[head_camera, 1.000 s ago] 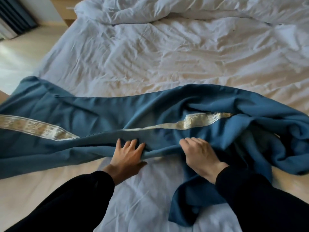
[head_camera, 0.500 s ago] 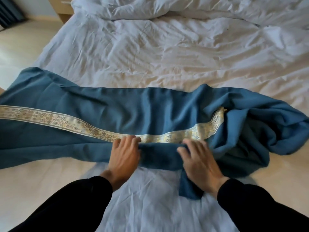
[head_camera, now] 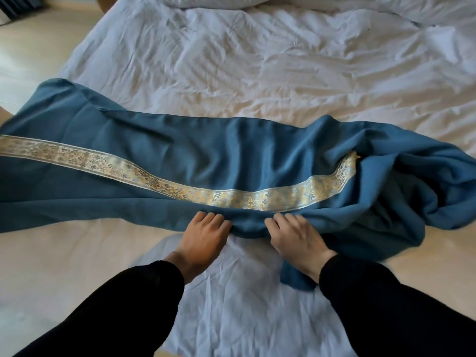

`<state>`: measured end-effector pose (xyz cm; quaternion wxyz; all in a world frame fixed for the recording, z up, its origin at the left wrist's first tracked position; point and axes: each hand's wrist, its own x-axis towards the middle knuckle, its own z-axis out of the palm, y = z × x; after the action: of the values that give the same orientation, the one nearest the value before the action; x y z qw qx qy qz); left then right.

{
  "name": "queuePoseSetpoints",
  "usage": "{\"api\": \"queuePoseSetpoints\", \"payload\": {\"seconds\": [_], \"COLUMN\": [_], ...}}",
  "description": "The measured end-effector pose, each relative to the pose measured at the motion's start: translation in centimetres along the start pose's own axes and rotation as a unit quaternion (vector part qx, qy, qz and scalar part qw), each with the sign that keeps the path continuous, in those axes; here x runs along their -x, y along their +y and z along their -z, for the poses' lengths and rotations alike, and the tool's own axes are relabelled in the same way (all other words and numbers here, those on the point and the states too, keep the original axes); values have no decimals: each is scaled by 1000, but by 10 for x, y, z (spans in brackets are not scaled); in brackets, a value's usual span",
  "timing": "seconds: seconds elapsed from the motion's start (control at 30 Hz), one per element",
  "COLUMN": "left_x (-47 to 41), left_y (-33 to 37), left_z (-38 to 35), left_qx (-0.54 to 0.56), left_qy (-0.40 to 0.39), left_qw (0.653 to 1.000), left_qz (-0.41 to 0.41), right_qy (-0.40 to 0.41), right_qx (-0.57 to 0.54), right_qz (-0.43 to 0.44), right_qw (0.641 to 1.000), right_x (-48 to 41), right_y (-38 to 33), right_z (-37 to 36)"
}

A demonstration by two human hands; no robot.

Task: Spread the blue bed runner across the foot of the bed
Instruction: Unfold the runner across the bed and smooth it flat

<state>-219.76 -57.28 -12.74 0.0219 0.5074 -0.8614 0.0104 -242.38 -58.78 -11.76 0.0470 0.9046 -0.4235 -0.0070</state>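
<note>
The blue bed runner [head_camera: 211,150] lies across the white bed [head_camera: 244,60], with a cream and gold patterned band [head_camera: 159,185] running along it. Its left part is laid out fairly flat and hangs over the bed's left edge. Its right part is bunched in folds [head_camera: 412,191], and one corner droops toward me [head_camera: 296,276]. My left hand [head_camera: 203,238] and my right hand [head_camera: 296,235] are side by side at the runner's near edge. Both have fingers curled into the blue cloth, pinching a fold of it.
A rumpled white duvet and pillows [head_camera: 257,3] lie at the head of the bed. Pale wooden floor [head_camera: 28,47] shows at the left, with a dark curtain [head_camera: 18,6] in the top left corner. My black sleeves fill the lower corners.
The runner has been turned so the patterned band shows along its length. Its near edge has been drawn toward me, and both hands have gone from flat on the cloth to pinching it.
</note>
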Motion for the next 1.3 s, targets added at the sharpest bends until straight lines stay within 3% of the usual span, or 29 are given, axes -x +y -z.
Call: {"api": "queuePoseSetpoints", "payload": {"seconds": [0.13,0.23,0.4,0.6,0.83,1.0,1.1,1.2,1.3], "left_x": [5,12,13,-2,5,22,33,50,68], "left_y": [-6,-4,6,4,0,13,23,29,41], "left_z": [14,19,4,1,20,30,32,34,31], "left_qx": [40,37,-62,-79,0,66,99,112,78], "left_qy": [28,-2,-120,-95,-22,-27,-32,-41,-115], "left_qw": [999,999,990,992,1000,997,995,992,984], "left_qz": [-2,-4,31,33,-3,9,7,-38,-112], "right_qy": [69,91,21,15,146,97,108,110,28], "right_qx": [-2,-20,13,89,21,12,16,-24,-87], "right_qz": [22,50,71,-47,6,11,5,73,141], "right_qw": [997,994,997,995,989,995,994,991,986], "right_x": [14,22,30,10,2,16,16,29,59], "right_y": [2,4,-7,-7,-20,-27,-26,-31,-54], "right_z": [-1,0,-8,-11,3,-2,2,4,0]}}
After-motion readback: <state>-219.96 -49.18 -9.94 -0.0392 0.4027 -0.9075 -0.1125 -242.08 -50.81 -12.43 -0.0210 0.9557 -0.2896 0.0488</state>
